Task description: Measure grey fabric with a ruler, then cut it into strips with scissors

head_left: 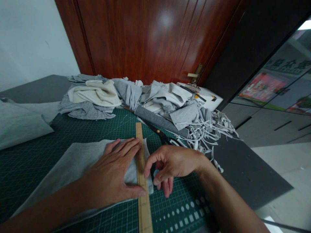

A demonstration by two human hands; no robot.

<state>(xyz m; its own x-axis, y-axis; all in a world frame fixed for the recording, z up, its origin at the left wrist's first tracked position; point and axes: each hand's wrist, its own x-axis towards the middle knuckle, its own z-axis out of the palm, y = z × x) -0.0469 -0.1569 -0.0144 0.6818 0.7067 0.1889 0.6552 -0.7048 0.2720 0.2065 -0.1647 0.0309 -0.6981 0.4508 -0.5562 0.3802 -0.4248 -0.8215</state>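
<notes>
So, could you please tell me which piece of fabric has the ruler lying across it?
The flat light-grey piece under the left hand; only it has the wooden ruler across it, near its right edge.

The long pale wooden ruler (pixel 143 204) looks smooth, with a faint sheen. The light grey cloth piece (pixel 80 161) has a soft, matt, slightly fuzzy surface, and the crumpled cream cloth (pixel 97 94) looks matt too. The green gridded cutting mat (pixel 107 124) is matt (plastic, by the look of it). The black-handled scissors (pixel 159 132) have dark blades. The reddish-brown wood-grain door (pixel 136 38) is glossy, its gold-coloured handle (pixel 193 75) metallic.
</notes>
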